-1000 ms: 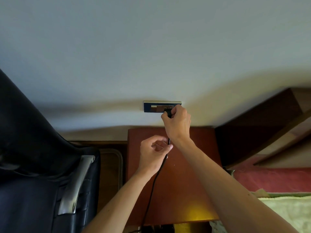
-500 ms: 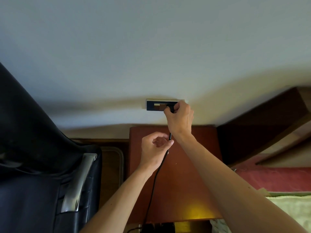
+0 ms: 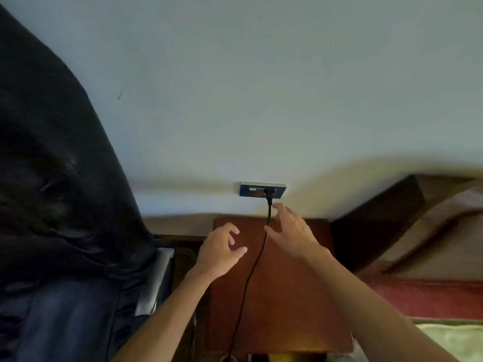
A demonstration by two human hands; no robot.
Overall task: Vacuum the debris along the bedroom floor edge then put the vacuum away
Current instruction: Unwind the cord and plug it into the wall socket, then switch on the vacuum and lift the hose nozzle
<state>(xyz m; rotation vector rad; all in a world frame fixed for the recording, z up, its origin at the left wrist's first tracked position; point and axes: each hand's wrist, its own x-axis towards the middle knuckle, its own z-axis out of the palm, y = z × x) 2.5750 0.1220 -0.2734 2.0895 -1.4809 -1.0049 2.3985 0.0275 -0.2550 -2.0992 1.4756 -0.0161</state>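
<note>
A black plug (image 3: 269, 193) sits in the dark wall socket plate (image 3: 248, 189) low on the pale wall. Its black cord (image 3: 251, 273) hangs down over the reddish-brown bedside table (image 3: 292, 296) and leaves the view at the bottom edge. My right hand (image 3: 290, 231) hovers just right of the cord below the plug, fingers spread and holding nothing. My left hand (image 3: 220, 250) floats left of the cord with loosely curled fingers, also holding nothing. The vacuum itself is out of view.
A black leather chair (image 3: 57, 231) with a silver armrest (image 3: 154, 280) fills the left side. A dark wooden headboard (image 3: 376, 218) and a bed with red and pale green covers (image 3: 431, 301) lie to the right.
My right hand has let go of the plug, which now stays in the socket. My left hand has released the cord. Both hands have drawn back and opened.
</note>
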